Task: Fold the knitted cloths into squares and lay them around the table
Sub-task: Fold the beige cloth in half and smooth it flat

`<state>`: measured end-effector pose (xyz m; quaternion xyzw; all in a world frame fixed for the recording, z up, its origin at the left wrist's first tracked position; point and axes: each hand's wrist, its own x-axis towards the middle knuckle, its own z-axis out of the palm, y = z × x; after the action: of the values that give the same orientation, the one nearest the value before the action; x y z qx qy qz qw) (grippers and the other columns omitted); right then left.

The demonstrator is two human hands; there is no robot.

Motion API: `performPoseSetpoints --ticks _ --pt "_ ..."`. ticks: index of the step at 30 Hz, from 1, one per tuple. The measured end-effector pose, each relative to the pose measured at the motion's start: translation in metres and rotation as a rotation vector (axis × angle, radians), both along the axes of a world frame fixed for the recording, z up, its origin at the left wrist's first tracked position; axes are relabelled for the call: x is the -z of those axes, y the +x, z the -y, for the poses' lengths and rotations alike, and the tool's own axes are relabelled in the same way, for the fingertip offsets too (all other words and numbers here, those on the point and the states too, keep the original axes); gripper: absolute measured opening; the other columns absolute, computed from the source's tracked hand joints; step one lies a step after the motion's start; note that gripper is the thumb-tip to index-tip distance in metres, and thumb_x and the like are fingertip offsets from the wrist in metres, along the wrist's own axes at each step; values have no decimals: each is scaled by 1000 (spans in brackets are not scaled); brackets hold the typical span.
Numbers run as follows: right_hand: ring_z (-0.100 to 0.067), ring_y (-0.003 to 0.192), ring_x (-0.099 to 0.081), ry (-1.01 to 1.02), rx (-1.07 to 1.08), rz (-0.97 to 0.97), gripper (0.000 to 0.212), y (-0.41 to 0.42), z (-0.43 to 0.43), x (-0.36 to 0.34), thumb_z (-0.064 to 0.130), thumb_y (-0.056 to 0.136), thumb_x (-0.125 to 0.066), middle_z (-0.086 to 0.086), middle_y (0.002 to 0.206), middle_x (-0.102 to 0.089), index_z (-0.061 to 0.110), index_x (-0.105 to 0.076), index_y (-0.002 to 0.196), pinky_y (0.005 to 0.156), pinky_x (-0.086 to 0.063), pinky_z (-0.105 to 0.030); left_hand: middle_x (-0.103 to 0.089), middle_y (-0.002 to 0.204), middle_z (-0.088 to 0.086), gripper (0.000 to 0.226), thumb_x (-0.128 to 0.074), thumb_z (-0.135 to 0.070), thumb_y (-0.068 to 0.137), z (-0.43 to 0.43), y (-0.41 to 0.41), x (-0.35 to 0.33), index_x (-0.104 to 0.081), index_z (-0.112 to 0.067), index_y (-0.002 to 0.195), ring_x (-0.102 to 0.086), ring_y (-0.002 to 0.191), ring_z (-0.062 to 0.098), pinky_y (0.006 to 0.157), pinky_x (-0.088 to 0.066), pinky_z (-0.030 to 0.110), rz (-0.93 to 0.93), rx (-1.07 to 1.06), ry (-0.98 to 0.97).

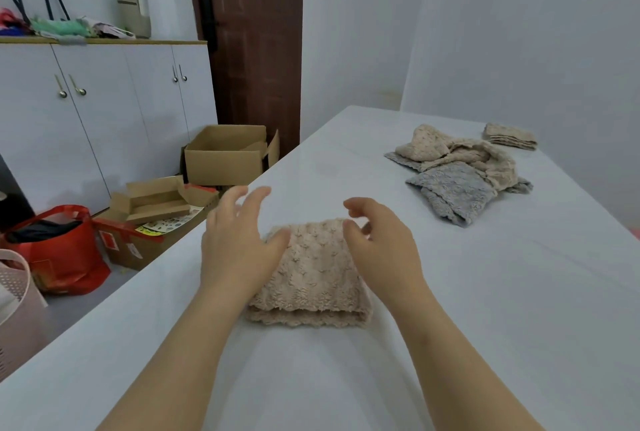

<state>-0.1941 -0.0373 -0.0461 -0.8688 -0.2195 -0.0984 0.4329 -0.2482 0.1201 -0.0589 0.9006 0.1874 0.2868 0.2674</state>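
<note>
A beige knitted cloth (pixel 311 274), folded into a rough square, lies on the white table (pixel 485 309) in front of me. My left hand (pixel 239 243) hovers at its left edge with fingers spread and relaxed, the thumb near the cloth's far left corner. My right hand (pixel 381 243) hovers at the far right corner, fingers loosely curled, holding nothing. A loose heap of beige and grey knitted cloths (pixel 460 174) lies farther back on the right. Behind it sits a folded beige cloth (pixel 510 136).
Left of the table, on the floor, stand open cardboard boxes (pixel 225 156), a red bag (pixel 55 250) and a pink basket (pixel 14 306). White cabinets (pixel 104 111) line the left wall, next to a brown door (pixel 256 49). A wall runs along the table's right side.
</note>
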Motion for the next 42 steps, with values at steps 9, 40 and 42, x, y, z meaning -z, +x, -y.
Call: performPoseSetpoints --ticks 9,40,42 --pt "-11 145 -1 -582 -192 -31 50 1 -12 33 34 100 -26 8 158 -12 21 -18 148 115 -6 -34 3 158 -13 53 -14 -43 99 12 7 27 -4 -29 149 10 145 15 116 0 47 -626 189 229" --pt "-24 103 -47 -359 230 -184 50 -1 2 45 63 78 -51 1 97 -62 18 -56 99 79 -21 -36 -55 125 3 84 -71 -51 71 20 -8 17 -27 -26 138 -53 113 28 85 -45 35 -376 -68 -235" --pt "-23 100 -46 -338 217 -194 45 -1 4 45 62 79 -51 3 89 -58 19 -54 91 78 -21 -35 -60 109 -5 75 -72 -50 71 24 -13 20 -33 -34 134 -57 104 24 80 -45 34 -252 -89 -324"
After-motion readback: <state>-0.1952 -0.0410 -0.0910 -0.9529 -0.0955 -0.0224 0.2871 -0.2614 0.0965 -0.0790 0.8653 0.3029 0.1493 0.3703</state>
